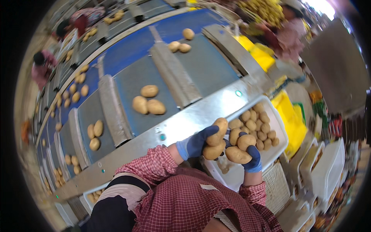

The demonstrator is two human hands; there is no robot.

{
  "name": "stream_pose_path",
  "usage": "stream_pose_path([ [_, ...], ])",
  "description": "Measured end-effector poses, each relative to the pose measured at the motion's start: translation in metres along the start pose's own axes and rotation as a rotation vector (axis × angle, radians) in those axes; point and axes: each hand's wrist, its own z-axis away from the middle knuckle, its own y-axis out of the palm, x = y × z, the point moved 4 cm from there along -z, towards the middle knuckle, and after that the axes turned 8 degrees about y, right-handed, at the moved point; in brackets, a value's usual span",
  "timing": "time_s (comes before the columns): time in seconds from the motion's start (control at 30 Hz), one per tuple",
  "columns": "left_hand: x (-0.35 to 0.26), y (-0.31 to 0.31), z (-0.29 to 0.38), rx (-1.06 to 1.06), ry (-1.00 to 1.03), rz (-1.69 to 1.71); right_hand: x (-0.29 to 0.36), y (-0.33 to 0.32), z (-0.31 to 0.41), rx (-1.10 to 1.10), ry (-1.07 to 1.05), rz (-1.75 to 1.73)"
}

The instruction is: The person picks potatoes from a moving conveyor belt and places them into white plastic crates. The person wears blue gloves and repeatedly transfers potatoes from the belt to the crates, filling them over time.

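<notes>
My left hand [197, 145], in a blue glove, grips two potatoes [216, 134], one above the other. In my gloved right hand [252, 159] is a bunch of potatoes [246, 142], held against the palm and fingers. Both hands are side by side over a white plastic crate [282, 142] in front of me. Many smaller potatoes [255, 123] fill the crate's far part, and its near part is partly hidden by my hands. To the left of the crate runs the metal edge [203, 116] of a sorting conveyor.
Grey belt lanes [145, 75] with metal dividers [174, 75] carry small groups of potatoes [149, 101]. Beyond them lies a blue belt [127, 62]. Yellow bags [289, 119] and stacked white crates [327, 171] stand on the right. Co-workers [287, 34] are at the far side.
</notes>
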Motion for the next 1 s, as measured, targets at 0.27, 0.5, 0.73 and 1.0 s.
stream_pose_path([
  [0.27, -0.097, -0.06, 0.201, -0.322, 0.499, -0.374, -0.079, 0.181, -0.087, 0.764, 0.105, 0.218],
  [0.5, -0.102, -0.148, 0.378, -0.791, 0.948, -0.2, -0.109, 0.206, -0.143, 0.582, 0.192, -0.04],
  [0.73, -0.072, -0.154, 0.427, -0.838, 0.91, 0.043, 0.025, 0.169, -0.241, 0.07, -0.125, 0.485],
  [1.0, -0.083, -0.083, 0.35, -0.751, 0.779, 0.102, 0.065, 0.113, -0.31, -0.505, -0.394, 1.597],
])
